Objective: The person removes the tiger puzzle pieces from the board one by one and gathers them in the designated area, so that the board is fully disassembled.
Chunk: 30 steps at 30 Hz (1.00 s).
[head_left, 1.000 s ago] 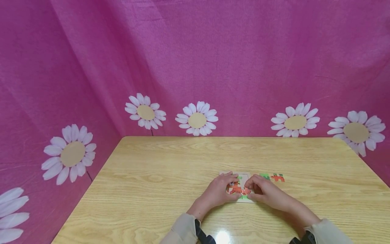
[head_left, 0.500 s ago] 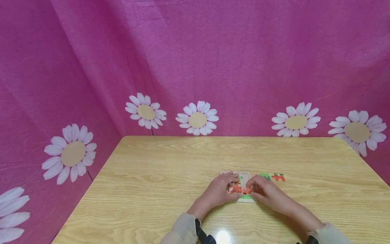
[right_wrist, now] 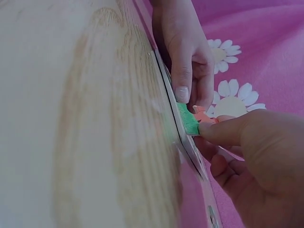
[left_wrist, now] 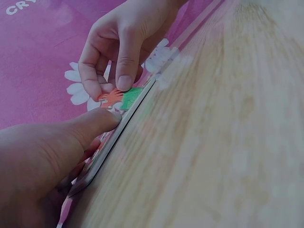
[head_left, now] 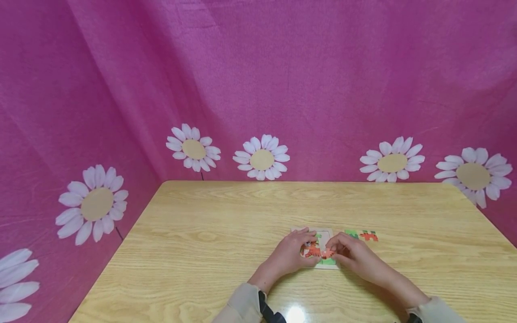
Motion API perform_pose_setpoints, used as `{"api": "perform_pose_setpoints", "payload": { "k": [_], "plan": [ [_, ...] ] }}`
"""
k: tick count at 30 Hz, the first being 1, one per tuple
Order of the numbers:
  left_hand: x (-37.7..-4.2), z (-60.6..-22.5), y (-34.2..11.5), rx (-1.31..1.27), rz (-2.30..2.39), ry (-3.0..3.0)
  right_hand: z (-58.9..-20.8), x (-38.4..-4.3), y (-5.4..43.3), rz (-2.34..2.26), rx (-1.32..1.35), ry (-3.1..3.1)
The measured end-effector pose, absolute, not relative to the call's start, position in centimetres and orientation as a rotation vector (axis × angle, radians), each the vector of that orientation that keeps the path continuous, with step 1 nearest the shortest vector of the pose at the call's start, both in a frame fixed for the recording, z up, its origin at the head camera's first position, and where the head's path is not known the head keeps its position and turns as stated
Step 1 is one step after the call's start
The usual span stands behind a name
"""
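Note:
A small jigsaw puzzle board with a pale frame lies on the table, its left part filled with orange and green pieces. My left hand holds the board's left side, thumb low and fingers toward the far edge. My right hand pinches an orange-and-green puzzle piece between thumb and fingers at the board's lower right. In the right wrist view the green part of the piece shows beside my thumb. Whether the piece lies flat in the frame cannot be told.
Two loose puzzle pieces lie past my right hand: a green one and an orange one. The wooden table backs onto a pink cloth printed with daisies.
My right hand has shifted slightly right with the piece over the last second, and more green shows below it. My left hand has stayed put on the board.

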<state>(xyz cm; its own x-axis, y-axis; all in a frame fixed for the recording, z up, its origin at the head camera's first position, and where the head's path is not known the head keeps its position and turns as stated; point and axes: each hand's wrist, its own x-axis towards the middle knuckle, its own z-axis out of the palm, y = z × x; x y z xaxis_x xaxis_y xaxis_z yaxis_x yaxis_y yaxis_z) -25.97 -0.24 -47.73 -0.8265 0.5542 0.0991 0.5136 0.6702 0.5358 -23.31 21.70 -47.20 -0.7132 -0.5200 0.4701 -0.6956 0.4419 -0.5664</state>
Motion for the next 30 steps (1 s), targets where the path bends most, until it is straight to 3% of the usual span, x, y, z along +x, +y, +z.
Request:
{"api": "perform_pose_setpoints", "payload": {
  "k": [30],
  "plan": [
    [-25.8,-47.5,-0.2,0.881,0.890,2.791,-47.1,-23.2,23.0,1.198,0.939,-2.469]
  ]
}}
